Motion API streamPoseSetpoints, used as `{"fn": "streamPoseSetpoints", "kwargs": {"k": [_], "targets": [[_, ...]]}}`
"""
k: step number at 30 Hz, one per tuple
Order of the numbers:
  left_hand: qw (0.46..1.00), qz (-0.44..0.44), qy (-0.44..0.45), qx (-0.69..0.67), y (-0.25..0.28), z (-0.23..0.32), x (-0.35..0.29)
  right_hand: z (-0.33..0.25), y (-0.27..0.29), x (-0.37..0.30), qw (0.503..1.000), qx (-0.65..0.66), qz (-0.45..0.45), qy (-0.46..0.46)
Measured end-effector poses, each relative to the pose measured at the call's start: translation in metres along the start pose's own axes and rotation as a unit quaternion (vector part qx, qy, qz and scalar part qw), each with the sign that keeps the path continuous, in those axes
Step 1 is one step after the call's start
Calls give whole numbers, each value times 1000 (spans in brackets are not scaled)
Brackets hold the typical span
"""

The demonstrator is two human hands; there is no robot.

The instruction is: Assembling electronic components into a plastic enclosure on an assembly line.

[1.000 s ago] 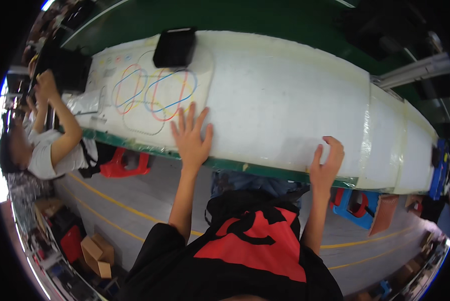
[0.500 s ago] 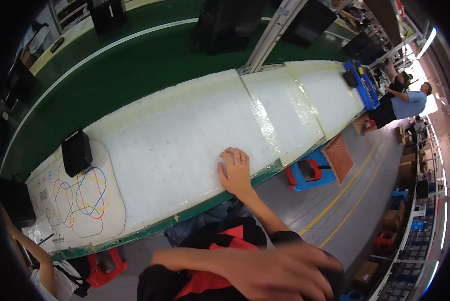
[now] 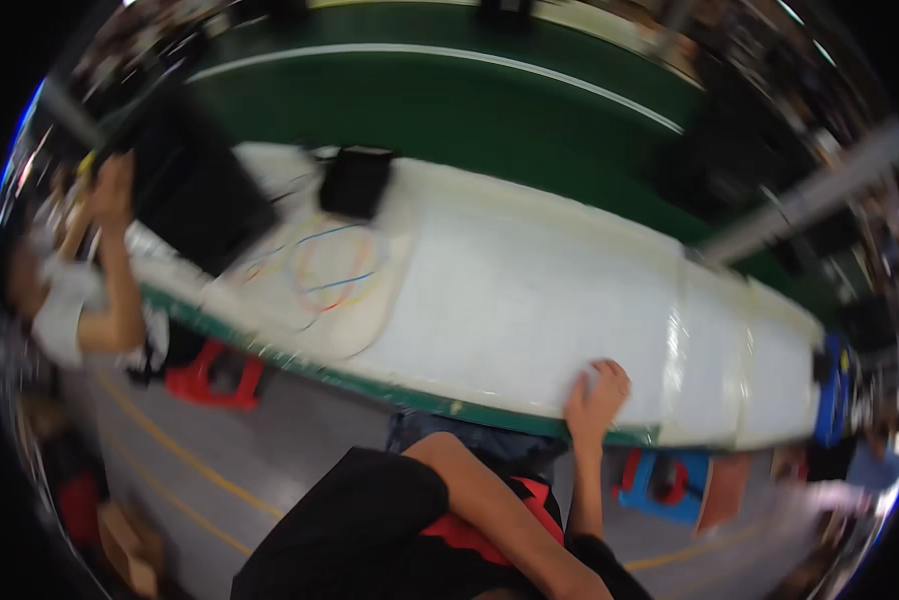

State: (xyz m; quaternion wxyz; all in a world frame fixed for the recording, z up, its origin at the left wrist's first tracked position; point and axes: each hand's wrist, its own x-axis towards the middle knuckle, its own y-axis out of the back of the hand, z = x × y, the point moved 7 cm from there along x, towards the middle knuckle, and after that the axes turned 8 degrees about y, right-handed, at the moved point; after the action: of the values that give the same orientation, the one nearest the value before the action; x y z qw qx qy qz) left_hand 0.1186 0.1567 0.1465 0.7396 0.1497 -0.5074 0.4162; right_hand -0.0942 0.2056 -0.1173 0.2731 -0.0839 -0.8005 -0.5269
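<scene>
My right hand (image 3: 597,395) rests on the white-covered tabletop (image 3: 519,290), close to the green front edge. Its fingers are slightly bent and apart, and nothing shows in them. My left forearm (image 3: 504,525) crosses in front of my body toward the lower right; the left hand itself lies outside the picture. Left of my right hand, a pale mat (image 3: 384,315) printed with coloured looping lines lies on the table. A black box-like object (image 3: 357,183) sits at the mat's far edge. The whole view is smeared by motion.
A large dark panel (image 3: 194,185) stands at the table's left end, beside a co-worker with raised hands (image 3: 114,195). Red (image 3: 214,378) and blue (image 3: 664,485) stools stand along the front side. A blue tray (image 3: 831,390) is at the right end, near a grey post (image 3: 809,190).
The view has swung left, so the table appears farther right and more of the co-worker shows. My left hand has gone out of the lower edge; my right hand stays on the table.
</scene>
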Motion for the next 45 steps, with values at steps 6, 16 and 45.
{"fn": "streamPoseSetpoints", "kwargs": {"k": [6,16,45], "targets": [[866,291,105,392,52,35,-57,-15,-9,2,1000,9,-27,9],[424,647,-123,622,-74,322,-242,-15,-1,-1,1000,3,-25,0],[257,577,-495,597,-227,319,-179,-139,-50,-21,842,456,-255,-133]]}}
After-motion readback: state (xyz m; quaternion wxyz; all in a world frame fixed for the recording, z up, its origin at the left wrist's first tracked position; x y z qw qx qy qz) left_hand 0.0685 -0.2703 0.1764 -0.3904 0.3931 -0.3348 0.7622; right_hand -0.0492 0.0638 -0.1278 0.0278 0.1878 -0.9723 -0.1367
